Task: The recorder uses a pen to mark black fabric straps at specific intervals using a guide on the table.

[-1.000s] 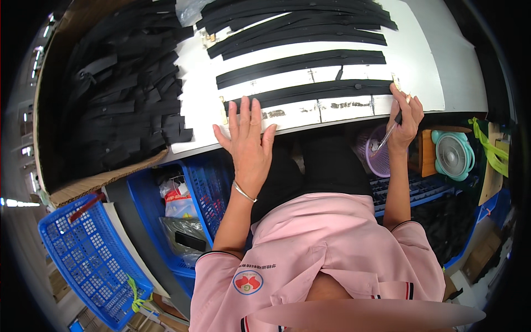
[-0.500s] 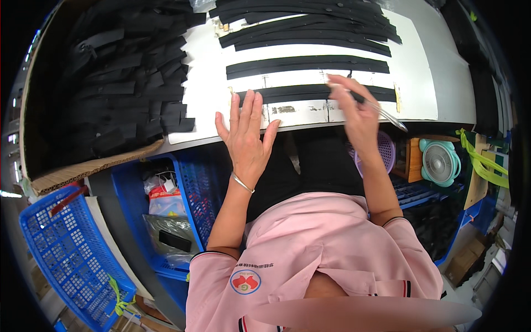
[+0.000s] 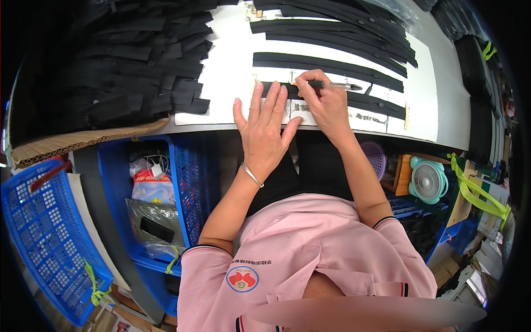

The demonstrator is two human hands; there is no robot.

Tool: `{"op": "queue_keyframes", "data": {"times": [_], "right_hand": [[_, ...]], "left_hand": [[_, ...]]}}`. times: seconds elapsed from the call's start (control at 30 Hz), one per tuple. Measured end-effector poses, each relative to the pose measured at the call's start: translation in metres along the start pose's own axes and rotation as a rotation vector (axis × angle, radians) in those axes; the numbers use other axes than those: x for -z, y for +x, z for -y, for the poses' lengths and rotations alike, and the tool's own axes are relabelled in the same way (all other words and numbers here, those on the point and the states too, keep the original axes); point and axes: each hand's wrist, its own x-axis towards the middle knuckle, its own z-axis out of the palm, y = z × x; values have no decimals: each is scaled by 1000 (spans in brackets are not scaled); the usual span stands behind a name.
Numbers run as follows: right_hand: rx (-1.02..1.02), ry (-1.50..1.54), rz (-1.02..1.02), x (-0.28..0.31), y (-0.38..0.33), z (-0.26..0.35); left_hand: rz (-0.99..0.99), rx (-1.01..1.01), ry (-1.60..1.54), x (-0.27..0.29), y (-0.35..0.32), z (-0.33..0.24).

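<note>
My left hand (image 3: 264, 126) lies flat with fingers spread on the near edge of the white table (image 3: 232, 72), over the left end of a long black strip (image 3: 381, 104). My right hand (image 3: 323, 102) grips a pen (image 3: 334, 86), its tip down on a pale label strip (image 3: 301, 109) beside my left fingers. More long black strips (image 3: 332, 63) lie in rows further back on the white surface.
A heap of short black strips (image 3: 127, 61) fills a cardboard tray at the left. Under the table stand blue plastic crates (image 3: 47, 232) with bagged items (image 3: 146, 188), a purple basket (image 3: 376, 157) and a small teal fan (image 3: 428, 180).
My right hand has swung left along the table edge with the pen, from the far right end to just beside my left hand. The left hand stayed flat.
</note>
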Motion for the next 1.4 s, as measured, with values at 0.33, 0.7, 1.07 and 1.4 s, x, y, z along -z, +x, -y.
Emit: {"op": "queue_keyframes", "data": {"times": [0.33,0.7,1.07,1.4], "right_hand": [[-54,41,-3,2,-1,1],[-43,-59,145,8,-4,0],[-28,128,-166,56,-14,3],[-35,-203,-227,85,-18,-23]], "left_hand": [[-7,4,7,-1,-1,1],[-17,2,21,-3,1,-2],[13,-5,28,-3,0,0],[21,-16,47,-3,1,-1]]}}
